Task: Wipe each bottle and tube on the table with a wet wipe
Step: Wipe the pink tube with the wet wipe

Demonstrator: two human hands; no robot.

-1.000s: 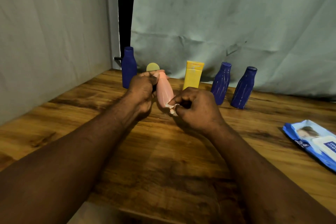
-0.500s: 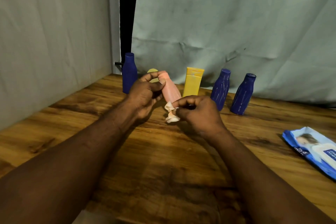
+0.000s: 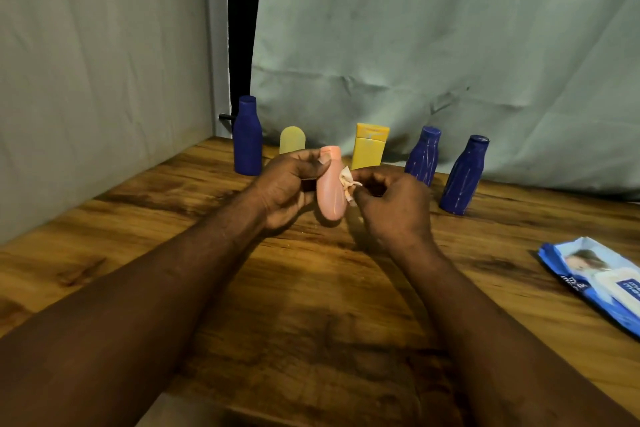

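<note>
Pink bottle [image 3: 330, 191] held near-upright, cap up, just above worktop [image 3: 311, 288]: left hand [image 3: 287, 191] grips its left side, right hand [image 3: 394, 208] pinches balled wet wipe [image 3: 347, 180] vs its right flank, so next stroke prob runs lengthwise.

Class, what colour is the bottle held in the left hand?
Pink, a pale salmon shade; the pink bottle shows best in the head view.

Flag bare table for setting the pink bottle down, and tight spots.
Bare table: between the left forearm and the right forearm; left of the left hand toward the wall; between the right hand and the wipes pack. Crowded: the back row, leftmost blue bottle to rightmost blue bottle.
</note>
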